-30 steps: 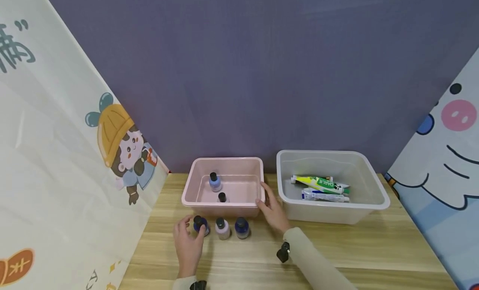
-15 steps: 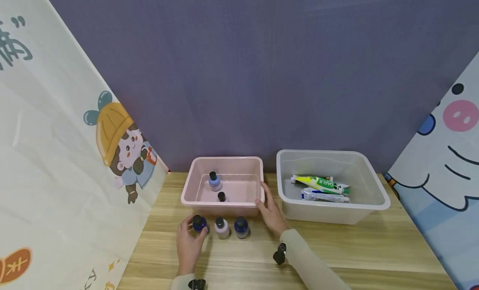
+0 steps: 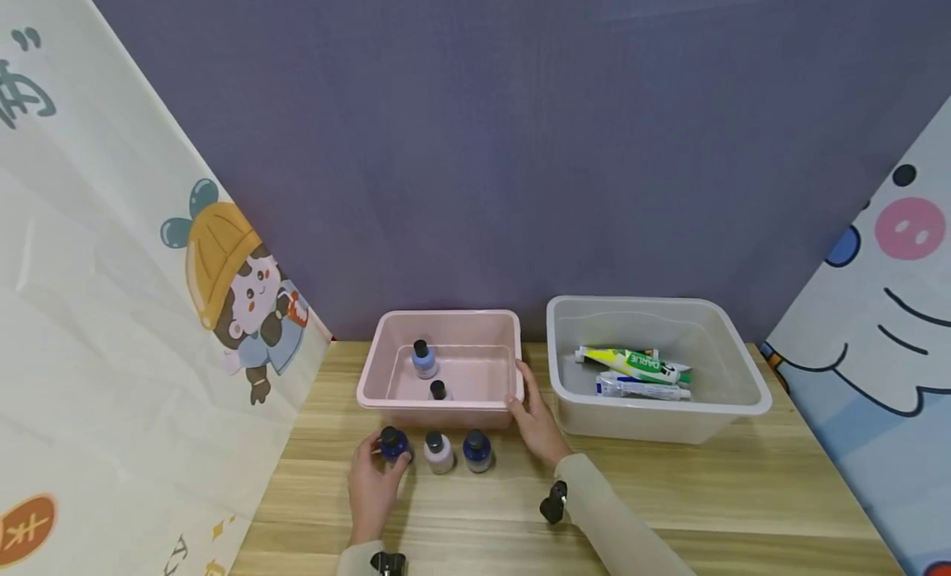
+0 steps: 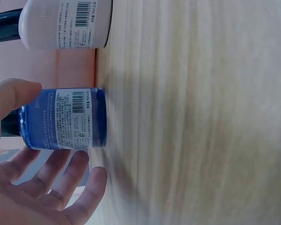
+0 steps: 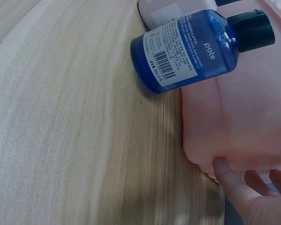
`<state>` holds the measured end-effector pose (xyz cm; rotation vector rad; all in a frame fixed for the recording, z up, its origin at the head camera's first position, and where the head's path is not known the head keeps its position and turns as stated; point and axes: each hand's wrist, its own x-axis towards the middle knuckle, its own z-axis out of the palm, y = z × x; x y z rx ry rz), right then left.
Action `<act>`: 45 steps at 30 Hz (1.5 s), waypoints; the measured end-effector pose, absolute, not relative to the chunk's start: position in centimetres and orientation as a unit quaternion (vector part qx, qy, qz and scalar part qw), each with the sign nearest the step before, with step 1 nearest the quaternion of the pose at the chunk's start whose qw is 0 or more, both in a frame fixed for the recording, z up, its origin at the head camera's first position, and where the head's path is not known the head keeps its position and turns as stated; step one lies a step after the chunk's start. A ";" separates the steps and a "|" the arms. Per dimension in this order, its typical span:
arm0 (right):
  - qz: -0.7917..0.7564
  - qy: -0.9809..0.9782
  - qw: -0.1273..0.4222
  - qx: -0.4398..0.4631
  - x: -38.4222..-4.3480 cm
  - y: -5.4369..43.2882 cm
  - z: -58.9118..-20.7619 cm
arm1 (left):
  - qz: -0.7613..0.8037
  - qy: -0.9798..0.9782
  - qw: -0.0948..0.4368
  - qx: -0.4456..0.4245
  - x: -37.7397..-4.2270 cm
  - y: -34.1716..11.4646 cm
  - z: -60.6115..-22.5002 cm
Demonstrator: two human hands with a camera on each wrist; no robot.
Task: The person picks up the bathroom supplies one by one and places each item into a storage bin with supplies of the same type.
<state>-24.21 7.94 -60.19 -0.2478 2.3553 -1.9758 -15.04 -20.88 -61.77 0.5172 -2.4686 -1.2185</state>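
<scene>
In the head view my left hand [image 3: 373, 485] is around a dark blue bottle [image 3: 395, 446] with a black cap. The left wrist view shows the thumb on one side of this blue bottle [image 4: 61, 117] and fingertips on the other; its base is at the wooden table. My right hand [image 3: 541, 426] touches the right front corner of the pink bin [image 3: 446, 413], thumb on the front, straight fingers along the side. A pale pink bottle [image 3: 439, 454] and another dark blue bottle [image 3: 478, 452] stand upright in front of the bin.
Inside the pink bin stand a light blue bottle [image 3: 424, 361] and a second, mostly hidden bottle [image 3: 437, 389]. To the right is a larger white bin [image 3: 654, 419] with several toothpaste tubes [image 3: 646, 365]. A dark wall [image 3: 446, 188] rises behind both bins.
My left thumb and fingers have closed in on the left blue bottle, which stays in the row. My right hand keeps its place on the pink bin. The head view has shifted slightly.
</scene>
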 end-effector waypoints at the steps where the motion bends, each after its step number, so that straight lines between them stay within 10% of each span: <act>1: -0.638 0.765 0.028 -0.081 -24.2 7.9 -60.2 | -0.429 -0.868 0.168 0.183 -15.0 -20.9 -61.8; 45: -0.640 0.763 0.041 -0.077 -24.3 8.0 -60.1 | -0.453 -0.852 0.221 0.143 -15.7 -21.2 -61.6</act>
